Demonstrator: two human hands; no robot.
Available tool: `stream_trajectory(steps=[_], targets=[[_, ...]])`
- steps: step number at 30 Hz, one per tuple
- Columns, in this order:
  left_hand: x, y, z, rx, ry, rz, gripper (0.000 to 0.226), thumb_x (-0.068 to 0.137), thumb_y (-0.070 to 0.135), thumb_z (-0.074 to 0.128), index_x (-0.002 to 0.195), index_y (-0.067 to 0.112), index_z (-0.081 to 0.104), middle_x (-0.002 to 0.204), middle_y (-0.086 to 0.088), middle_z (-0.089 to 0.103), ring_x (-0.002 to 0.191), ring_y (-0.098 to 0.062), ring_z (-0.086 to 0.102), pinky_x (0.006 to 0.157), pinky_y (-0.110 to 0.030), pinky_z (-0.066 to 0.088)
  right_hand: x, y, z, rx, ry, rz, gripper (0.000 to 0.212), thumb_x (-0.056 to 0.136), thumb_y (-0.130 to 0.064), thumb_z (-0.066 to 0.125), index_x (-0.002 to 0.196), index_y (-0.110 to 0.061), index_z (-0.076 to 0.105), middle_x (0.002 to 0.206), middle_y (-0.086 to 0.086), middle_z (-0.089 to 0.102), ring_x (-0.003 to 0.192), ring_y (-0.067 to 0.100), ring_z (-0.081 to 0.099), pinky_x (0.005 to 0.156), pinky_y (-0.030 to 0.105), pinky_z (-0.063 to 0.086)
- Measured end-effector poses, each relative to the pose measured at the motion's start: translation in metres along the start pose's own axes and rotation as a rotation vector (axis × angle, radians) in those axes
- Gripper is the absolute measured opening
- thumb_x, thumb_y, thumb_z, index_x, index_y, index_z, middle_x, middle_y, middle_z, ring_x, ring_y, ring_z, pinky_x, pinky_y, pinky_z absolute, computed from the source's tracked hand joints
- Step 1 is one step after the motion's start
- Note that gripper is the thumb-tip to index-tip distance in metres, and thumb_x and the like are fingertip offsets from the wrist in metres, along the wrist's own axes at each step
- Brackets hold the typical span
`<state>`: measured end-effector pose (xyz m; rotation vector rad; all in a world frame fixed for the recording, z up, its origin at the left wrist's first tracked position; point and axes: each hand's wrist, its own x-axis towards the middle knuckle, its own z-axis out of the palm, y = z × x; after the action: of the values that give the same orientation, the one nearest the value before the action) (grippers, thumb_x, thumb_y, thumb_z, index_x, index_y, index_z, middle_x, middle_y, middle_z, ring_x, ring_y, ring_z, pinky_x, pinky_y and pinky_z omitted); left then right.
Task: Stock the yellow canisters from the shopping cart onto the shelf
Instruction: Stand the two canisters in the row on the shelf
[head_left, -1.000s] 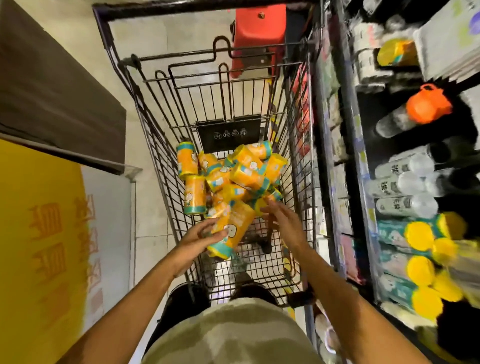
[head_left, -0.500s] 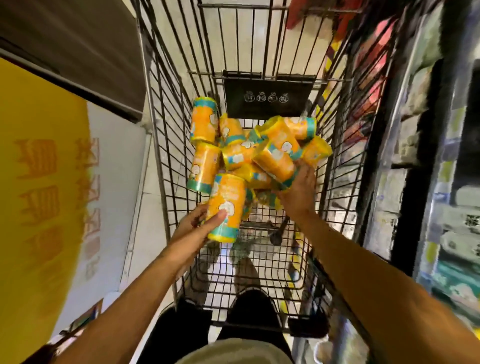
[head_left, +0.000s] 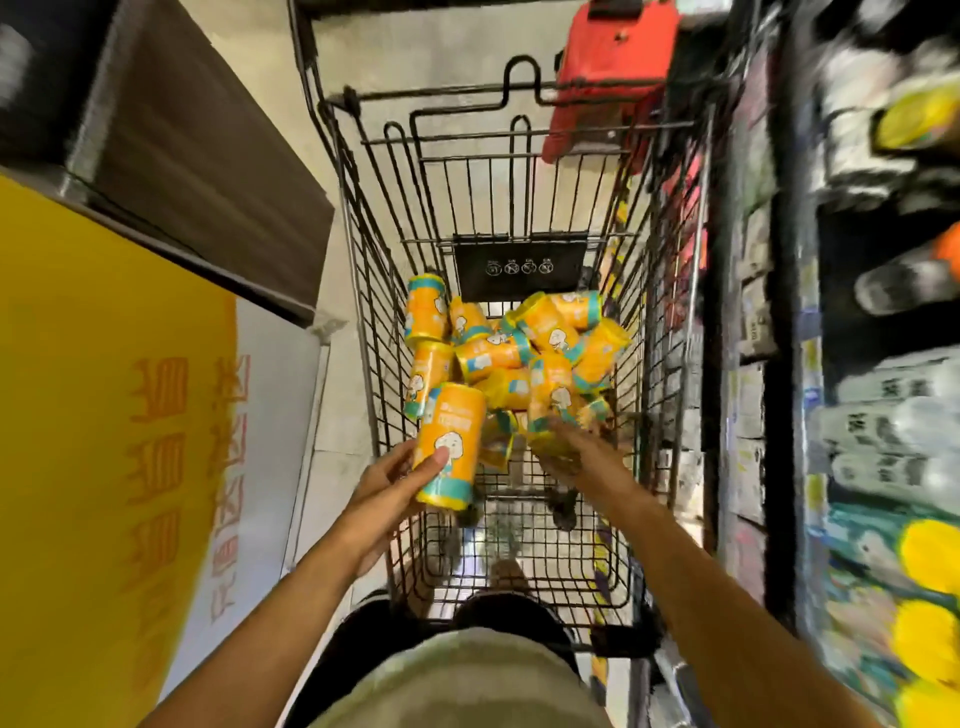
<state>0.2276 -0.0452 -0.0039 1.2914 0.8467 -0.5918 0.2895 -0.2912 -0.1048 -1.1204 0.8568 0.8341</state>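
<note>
Several yellow canisters with teal bands lie heaped (head_left: 511, 351) in the black wire shopping cart (head_left: 363, 291). My left hand (head_left: 387, 491) grips one upright canister (head_left: 451, 444) near the cart's left side, lifted above the heap. At the near right edge of the pile, my right hand (head_left: 584, 452) curls around another canister (head_left: 550, 400); its fingers are blurred. The shelf (head_left: 810, 467) runs along the right, with yellow-lidded canisters (head_left: 930, 556) lying in its lower row.
A yellow and white sign panel (head_left: 104, 467) and a dark brown board (head_left: 197, 145) close off the left. A red plastic item (head_left: 613, 67) sits beyond the cart's far end. White bottles (head_left: 893, 431) and an orange-capped bottle (head_left: 914, 275) fill upper shelf rows.
My left hand raised its canister more upright. My right hand moved from the pile's far right to its near edge and closed on a canister. The camera tilted back up.
</note>
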Motion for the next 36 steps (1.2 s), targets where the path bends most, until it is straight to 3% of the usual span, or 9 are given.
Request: stream_trajectory(steps=[4,8,12,16,18,23,29,33,36], targets=[[-0.035,0.007,-0.004,-0.021,-0.025,0.035,0.046,0.085,0.032,0.070,0.126,0.012,0.061,0.116,-0.008,0.073,0.105,-0.023,0.071,0.089,-0.037,0.058,-0.057,0.027,0.003,0.136,-0.044,-0.032,0.036,0.094,-0.018,0.065,0.128,-0.006,0.060,0.108,0.010,0.074,0.087,0.018,0.075,0.066,0.026,0.059],[-0.060,0.003,-0.017,-0.066,-0.091,0.047,0.050,0.084,0.029,0.071,0.129,0.010,0.058,0.122,-0.010,0.070,0.111,-0.027,0.068,0.097,-0.045,0.053,-0.110,0.054,0.008,0.151,-0.087,-0.150,0.040,0.082,-0.011,0.074,0.119,-0.004,0.062,0.117,0.016,0.072,0.095,0.021,0.074,0.075,0.028,0.059],[-0.080,-0.005,-0.034,-0.033,-0.197,0.057,0.050,0.084,0.023,0.071,0.131,0.011,0.057,0.123,-0.010,0.070,0.113,-0.028,0.067,0.093,-0.043,0.055,-0.153,0.085,0.023,0.074,-0.062,-0.282,0.069,0.066,-0.024,0.090,0.125,-0.004,0.060,0.111,0.010,0.075,0.102,0.023,0.072,0.086,0.032,0.056],[-0.098,-0.010,-0.057,0.066,-0.316,0.085,0.073,0.070,0.031,0.089,0.132,0.012,0.056,0.119,-0.012,0.071,0.108,-0.030,0.069,0.084,-0.039,0.055,-0.186,0.124,0.048,0.173,0.045,-0.429,0.118,0.031,-0.039,0.101,0.129,0.007,0.054,0.122,0.025,0.067,0.115,0.038,0.064,0.101,0.045,0.050],[-0.108,-0.010,-0.072,0.118,-0.385,0.095,0.079,0.063,0.032,0.089,0.132,0.013,0.056,0.120,-0.013,0.071,0.109,-0.031,0.069,0.087,-0.040,0.055,-0.199,0.148,0.063,0.213,0.092,-0.469,0.123,0.027,-0.038,0.102,0.130,0.008,0.052,0.125,0.026,0.065,0.118,0.040,0.062,0.105,0.048,0.047],[-0.123,-0.017,-0.132,0.188,-0.495,0.161,0.076,0.069,0.027,0.089,0.135,0.019,0.054,0.125,-0.014,0.068,0.116,-0.034,0.065,0.097,-0.048,0.053,-0.229,0.214,0.123,0.281,0.109,-0.549,0.112,0.034,-0.036,0.103,0.128,0.003,0.056,0.123,0.021,0.068,0.116,0.038,0.064,0.104,0.049,0.047],[-0.148,-0.036,-0.184,0.263,-0.504,0.195,0.084,0.049,0.036,0.095,0.125,0.025,0.060,0.115,-0.008,0.073,0.106,-0.027,0.070,0.082,-0.037,0.057,-0.279,0.272,0.172,0.288,0.201,-0.572,0.101,0.032,-0.045,0.101,0.117,-0.003,0.065,0.109,0.010,0.075,0.100,0.024,0.073,0.077,0.025,0.058],[-0.157,-0.050,-0.191,0.303,-0.558,0.201,0.080,0.056,0.029,0.095,0.127,0.026,0.057,0.113,-0.002,0.074,0.103,-0.024,0.072,0.084,-0.040,0.057,-0.313,0.300,0.177,0.338,0.295,-0.599,0.082,0.050,-0.027,0.097,0.122,-0.005,0.063,0.109,0.010,0.076,0.100,0.024,0.072,0.078,0.025,0.057],[-0.166,-0.057,-0.179,0.355,-0.637,0.199,0.088,0.055,0.029,0.094,0.133,0.022,0.054,0.116,-0.003,0.073,0.103,-0.025,0.072,0.085,-0.040,0.057,-0.343,0.323,0.177,0.403,0.375,-0.636,0.043,0.073,0.001,0.080,0.113,-0.007,0.066,0.102,0.008,0.077,0.092,0.019,0.074,0.074,0.022,0.057]])
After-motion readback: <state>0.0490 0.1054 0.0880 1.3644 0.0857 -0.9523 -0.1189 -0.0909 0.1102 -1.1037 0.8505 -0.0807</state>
